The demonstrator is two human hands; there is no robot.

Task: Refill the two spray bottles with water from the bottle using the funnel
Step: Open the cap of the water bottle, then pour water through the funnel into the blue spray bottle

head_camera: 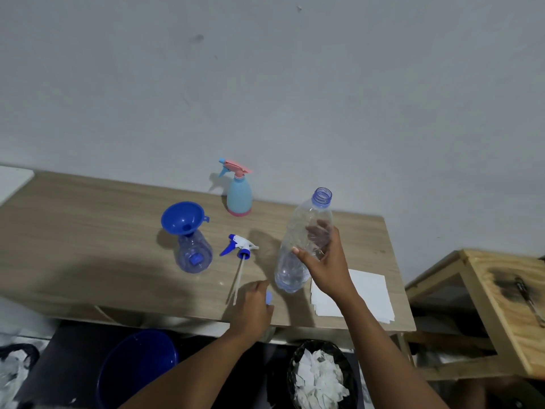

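Observation:
My right hand (326,262) grips a clear water bottle (298,252) around its middle; it is uncapped, tilted slightly, with a little water at its base. My left hand (253,308) rests on the table edge, closed on the bottle's blue cap (269,297). A blue funnel (182,218) sits in the neck of a clear spray bottle (194,253) at the table's centre-left. Its white and blue spray head (240,247) lies on the table beside it, tube pointing towards me. A light blue and pink spray bottle (239,193) stands capped by the wall.
The wooden table (88,231) stands against a grey wall. White paper sheets (368,293) lie at its right front. Below are a blue bucket (135,367) and a black bin of crumpled paper (320,376). A wooden stand (495,305) is at the right.

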